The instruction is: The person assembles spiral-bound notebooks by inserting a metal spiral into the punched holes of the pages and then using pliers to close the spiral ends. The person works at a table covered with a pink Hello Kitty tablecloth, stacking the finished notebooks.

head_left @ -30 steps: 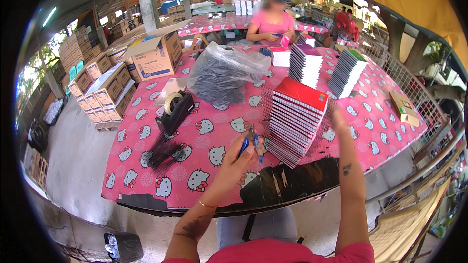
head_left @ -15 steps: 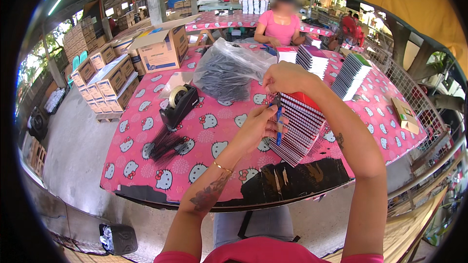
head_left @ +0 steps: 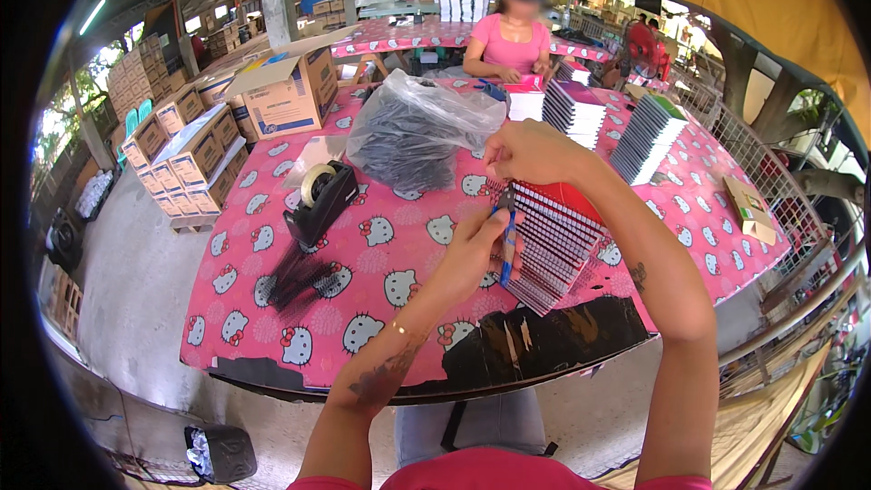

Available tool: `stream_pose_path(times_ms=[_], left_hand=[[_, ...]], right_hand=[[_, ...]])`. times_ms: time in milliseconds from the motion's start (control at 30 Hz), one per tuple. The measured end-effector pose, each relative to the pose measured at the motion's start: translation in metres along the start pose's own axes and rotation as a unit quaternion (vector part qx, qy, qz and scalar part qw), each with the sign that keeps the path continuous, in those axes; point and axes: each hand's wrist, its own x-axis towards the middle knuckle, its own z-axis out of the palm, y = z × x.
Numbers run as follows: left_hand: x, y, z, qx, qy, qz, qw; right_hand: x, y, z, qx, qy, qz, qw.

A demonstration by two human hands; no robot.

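My left hand [head_left: 479, 252] is closed round blue-handled pliers [head_left: 507, 254], their dark jaws pointing up at the far left corner of a stack of spiral-bound notebooks [head_left: 555, 249]. The notebooks lie with their dark coil edges and white pages toward me, a red cover [head_left: 573, 200] on top. Above the plier jaws my right hand [head_left: 533, 152] reaches over from the right, its fingers pinched at the end of a coil. What exactly sits between those fingertips is too small to make out.
A tape dispenser [head_left: 322, 202], loose black coils [head_left: 299, 279] and a clear bag of dark coils [head_left: 413, 136] lie left on the pink table [head_left: 399, 249]. More notebook stacks [head_left: 646, 141] stand right. A co-worker [head_left: 510, 41] works across the table. An open carton [head_left: 292, 95] stands far left.
The view has shifted slightly. My hands stay at the same corner of the stack, and the pliers have tilted a little in my left hand. The co-worker's hands have moved.
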Motion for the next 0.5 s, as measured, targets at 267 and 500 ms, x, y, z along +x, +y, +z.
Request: stream_pose_path(times_ms=[267,500], left_hand=[[-0.021,0.0,-0.012,0.013,-0.021,-0.017,1.0],[-0.021,0.005,-0.01,0.01,-0.036,-0.051,0.998]], right_hand=[[-0.008,-0.01,-0.014,0.295,-0.032,0.095,0.95],[-0.015,0.005,0.003,0.041,0.006,-0.073,0.997]])
